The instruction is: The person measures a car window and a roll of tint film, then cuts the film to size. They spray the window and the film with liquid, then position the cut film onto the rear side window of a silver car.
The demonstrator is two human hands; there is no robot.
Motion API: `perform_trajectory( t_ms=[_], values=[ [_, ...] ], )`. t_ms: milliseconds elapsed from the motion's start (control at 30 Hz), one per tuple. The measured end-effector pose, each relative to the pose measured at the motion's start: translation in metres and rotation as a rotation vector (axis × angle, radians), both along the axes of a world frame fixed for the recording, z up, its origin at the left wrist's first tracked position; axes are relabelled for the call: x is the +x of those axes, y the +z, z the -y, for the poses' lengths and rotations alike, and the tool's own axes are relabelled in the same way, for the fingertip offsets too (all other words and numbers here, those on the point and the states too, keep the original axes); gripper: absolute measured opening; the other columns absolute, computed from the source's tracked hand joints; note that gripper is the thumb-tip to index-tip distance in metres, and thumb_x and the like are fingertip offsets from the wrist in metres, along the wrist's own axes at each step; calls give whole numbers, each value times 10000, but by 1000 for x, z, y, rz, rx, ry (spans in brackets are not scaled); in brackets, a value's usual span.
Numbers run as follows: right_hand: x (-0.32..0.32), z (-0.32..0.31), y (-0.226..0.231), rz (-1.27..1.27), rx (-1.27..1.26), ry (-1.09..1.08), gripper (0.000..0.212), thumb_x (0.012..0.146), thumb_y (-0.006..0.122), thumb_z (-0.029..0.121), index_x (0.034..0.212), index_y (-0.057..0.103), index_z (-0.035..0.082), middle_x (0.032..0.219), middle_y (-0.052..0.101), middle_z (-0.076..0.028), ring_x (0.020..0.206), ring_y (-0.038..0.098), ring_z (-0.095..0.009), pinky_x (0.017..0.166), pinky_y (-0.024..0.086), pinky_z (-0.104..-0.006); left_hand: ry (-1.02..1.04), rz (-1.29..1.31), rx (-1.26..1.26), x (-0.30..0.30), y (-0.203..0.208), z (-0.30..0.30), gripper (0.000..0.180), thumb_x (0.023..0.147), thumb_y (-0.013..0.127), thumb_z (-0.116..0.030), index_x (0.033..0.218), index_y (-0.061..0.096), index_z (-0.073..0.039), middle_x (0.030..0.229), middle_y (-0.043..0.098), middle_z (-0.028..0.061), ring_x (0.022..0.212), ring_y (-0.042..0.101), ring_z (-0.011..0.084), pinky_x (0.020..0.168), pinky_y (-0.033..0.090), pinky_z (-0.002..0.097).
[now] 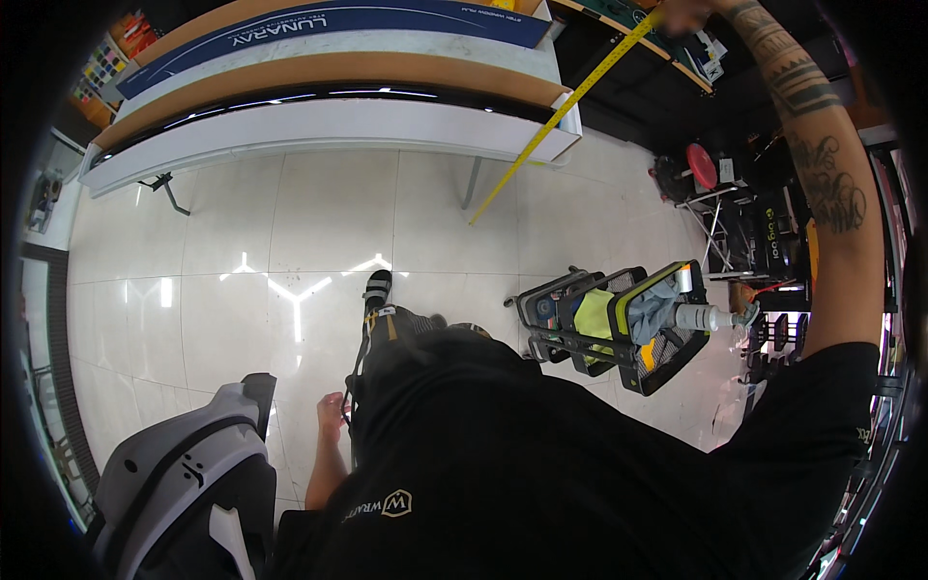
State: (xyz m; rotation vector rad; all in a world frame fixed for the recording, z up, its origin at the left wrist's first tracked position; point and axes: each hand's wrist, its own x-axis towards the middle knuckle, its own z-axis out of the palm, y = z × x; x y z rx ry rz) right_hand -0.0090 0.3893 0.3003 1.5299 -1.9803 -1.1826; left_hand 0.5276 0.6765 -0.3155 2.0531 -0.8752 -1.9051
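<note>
My right arm reaches up to the top right, and my right hand (684,17) is blurred there, closed on the upper end of a yellow measuring tape (570,101). The tape slants down to the left, across the right end of a long open box (329,135), and its lower end hangs above the floor. A dark glossy roll (338,94) lies inside the box. Low beside my leg is my left hand (332,413), its fingers loosely apart and seemingly holding nothing, partly hidden by my dark clothing.
A wheeled cart (619,324) with cloths and a spray bottle (704,316) stands to my right. A grey and black machine (188,474) is at lower left. Behind the long box lies a blue box panel (338,34). A red stool (701,166) and shelving line the right side.
</note>
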Motion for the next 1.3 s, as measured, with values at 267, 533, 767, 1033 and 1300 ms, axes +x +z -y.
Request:
perform_trajectory(
  t_ms=[267, 533, 767, 1033, 1300],
  values=[
    [-11, 5, 5, 14, 17, -67, 313, 619, 731, 340, 809, 709, 93, 753, 679, -46, 733, 654, -199, 633, 509, -326, 40, 14, 3, -9, 6, 3, 255, 885, 495, -197, 1096, 550, -64, 872, 614, 65, 742, 614, 158, 577, 465, 296],
    [-15, 6, 7, 40, 19, -87, 307, 641, 729, 327, 836, 710, 91, 770, 684, -38, 743, 656, -187, 641, 512, -320, 57, -9, -21, -10, -8, 2, 258, 881, 496, -203, 1086, 552, -55, 825, 614, 56, 705, 602, 151, 556, 460, 290],
    [-15, 6, 5, 66, 14, -101, 284, 645, 726, 330, 782, 708, 82, 739, 678, -36, 702, 649, -179, 614, 507, -316, 29, -7, -30, -13, -5, 0, 265, 882, 499, -210, 1088, 553, -53, 804, 610, 44, 689, 590, 140, 550, 456, 284],
    [-10, 5, 3, 57, 31, -112, 288, 624, 731, 364, 701, 697, 89, 698, 664, -30, 674, 640, -184, 580, 486, -324, 144, -50, 44, -17, -1, 1, 253, 893, 485, -192, 1096, 543, -54, 811, 604, 40, 684, 577, 137, 546, 454, 279],
    [-29, 15, -14, 88, 23, -6, 348, 602, 736, 386, 766, 706, 81, 759, 672, -76, 755, 644, -236, 626, 489, -361, 54, 10, -1, -23, 13, 2, 253, 890, 489, -195, 1095, 546, -57, 830, 612, 55, 685, 591, 146, 543, 465, 286]
  ],
)
